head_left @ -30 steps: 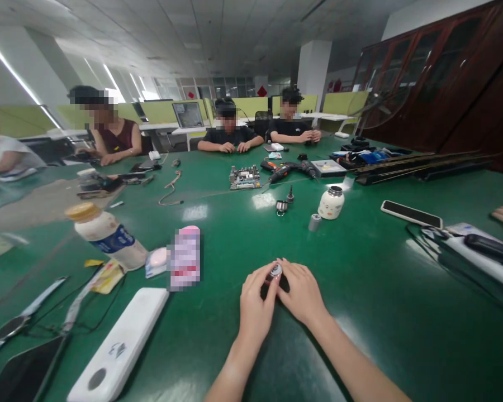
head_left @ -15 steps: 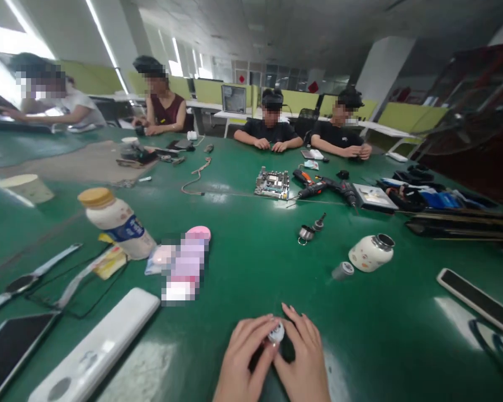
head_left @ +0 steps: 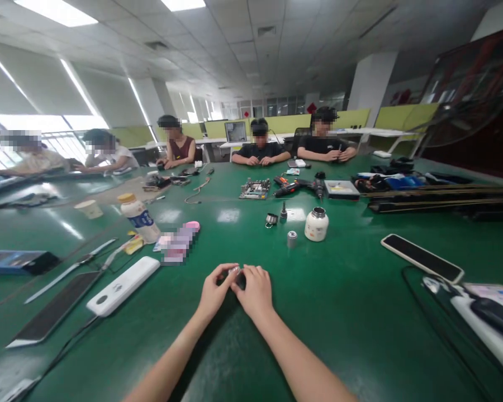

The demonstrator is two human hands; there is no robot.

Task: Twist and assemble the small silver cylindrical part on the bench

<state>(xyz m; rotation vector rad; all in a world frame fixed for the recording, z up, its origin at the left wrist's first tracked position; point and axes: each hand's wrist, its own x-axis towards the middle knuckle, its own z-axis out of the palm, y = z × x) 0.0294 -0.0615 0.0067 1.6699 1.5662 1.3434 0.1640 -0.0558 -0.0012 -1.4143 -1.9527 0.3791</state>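
My left hand (head_left: 216, 287) and my right hand (head_left: 255, 287) meet over the green table (head_left: 318, 312), fingers curled around a small grey-white piece (head_left: 235, 270) that they mostly hide. Both hands touch it. Beyond them stand a small grey cylinder (head_left: 292, 239) and a white round jar (head_left: 317, 225) with an open metal mouth. A small metal part with a ring (head_left: 271, 220) lies beside an upright dark metal piece (head_left: 284, 211).
At left are a white power bank (head_left: 123, 286), a bottle (head_left: 138, 218) and a pink item (head_left: 183, 241). A phone (head_left: 421, 257) lies right. Farther back are a circuit board (head_left: 255, 189), a power drill (head_left: 298, 187) and several seated people.
The head view has tilted up and pulled back, showing more ceiling and both forearms. My hands still meet around the small piece, which is now more hidden by fingers.
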